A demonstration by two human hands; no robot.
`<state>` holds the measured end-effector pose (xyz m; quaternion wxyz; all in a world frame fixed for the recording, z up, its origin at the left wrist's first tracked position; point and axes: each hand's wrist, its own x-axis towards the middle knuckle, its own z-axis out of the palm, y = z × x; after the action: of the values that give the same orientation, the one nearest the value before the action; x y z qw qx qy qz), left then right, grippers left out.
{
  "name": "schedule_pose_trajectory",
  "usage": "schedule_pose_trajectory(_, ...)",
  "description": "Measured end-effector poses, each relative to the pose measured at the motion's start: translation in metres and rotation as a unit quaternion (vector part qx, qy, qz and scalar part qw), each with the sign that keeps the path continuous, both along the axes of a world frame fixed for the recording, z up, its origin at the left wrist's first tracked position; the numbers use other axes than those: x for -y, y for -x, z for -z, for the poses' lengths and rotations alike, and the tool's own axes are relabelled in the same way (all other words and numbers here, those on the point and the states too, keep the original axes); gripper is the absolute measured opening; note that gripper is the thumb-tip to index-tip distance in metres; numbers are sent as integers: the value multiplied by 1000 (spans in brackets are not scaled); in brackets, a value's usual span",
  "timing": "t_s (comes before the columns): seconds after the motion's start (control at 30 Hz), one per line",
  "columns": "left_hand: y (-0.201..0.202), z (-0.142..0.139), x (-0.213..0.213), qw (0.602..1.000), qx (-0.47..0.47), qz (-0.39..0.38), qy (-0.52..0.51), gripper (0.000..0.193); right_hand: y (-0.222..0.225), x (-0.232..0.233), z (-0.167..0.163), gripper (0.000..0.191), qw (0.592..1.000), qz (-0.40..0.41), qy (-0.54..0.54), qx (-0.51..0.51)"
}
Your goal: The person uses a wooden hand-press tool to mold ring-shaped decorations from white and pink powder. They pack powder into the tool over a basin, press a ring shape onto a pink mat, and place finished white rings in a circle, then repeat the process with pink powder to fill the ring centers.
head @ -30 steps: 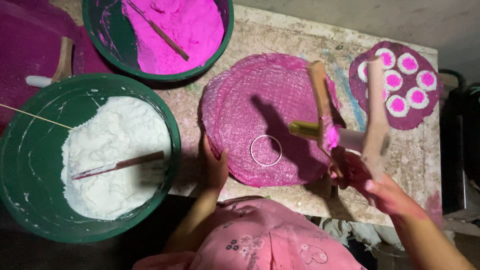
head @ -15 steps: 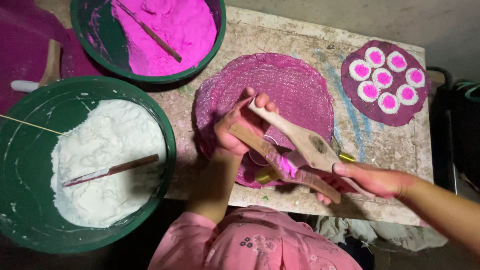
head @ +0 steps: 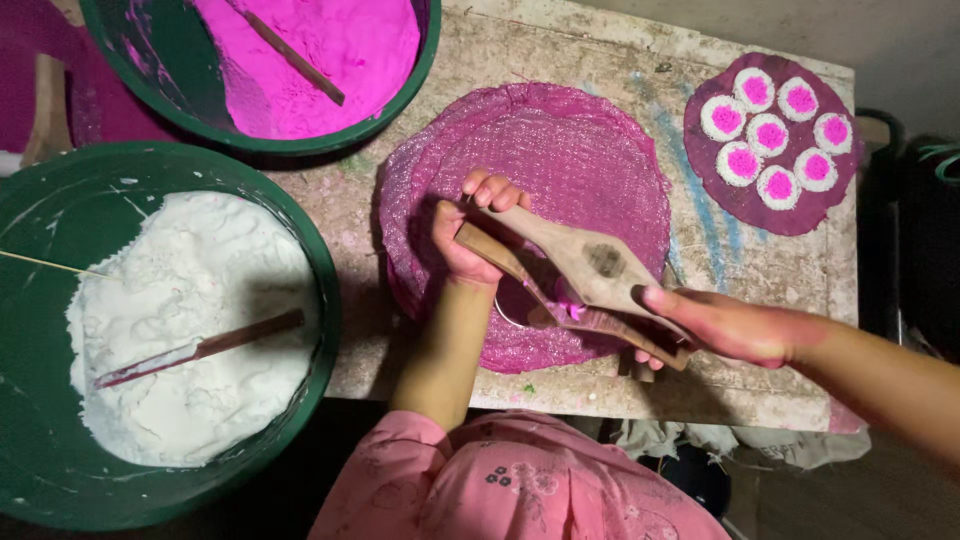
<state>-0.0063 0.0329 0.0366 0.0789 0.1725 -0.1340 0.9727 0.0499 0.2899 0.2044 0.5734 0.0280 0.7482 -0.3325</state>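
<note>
1. Head view: left hand [head: 470, 235] fingers curled around wooden mould [head: 575, 270] tip, steadying it
2. Right hand [head: 735, 325] grips handles closed
3. Mould over pink mat [head: 600, 150], catching powder

Dim overhead light, soft shadows, dark edges
</note>
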Motion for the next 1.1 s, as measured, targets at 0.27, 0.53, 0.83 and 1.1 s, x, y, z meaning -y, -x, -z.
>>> schedule_pose_trajectory(0.27, 17, 33, 24, 997, -46, 8, -65, 23, -6, 42, 3, 84, 987, -15, -83, -135)
schedule_pose_trajectory(0.53, 3, 35, 21, 999, -9, 6, -53, 17, -13, 53, 0, 87, 994, 4, -78, -72)
schedule_pose_trajectory(0.83, 34, 18, -2, 996, -52, 27, -74, 23, -10, 44, 2, 80, 966, -20, -135, -217)
schedule_pose_trajectory(1.1, 39, 23, 40, 998, -63, 4, 21, 22, -15, 64, 25, 74, 958, -22, 10, -286)
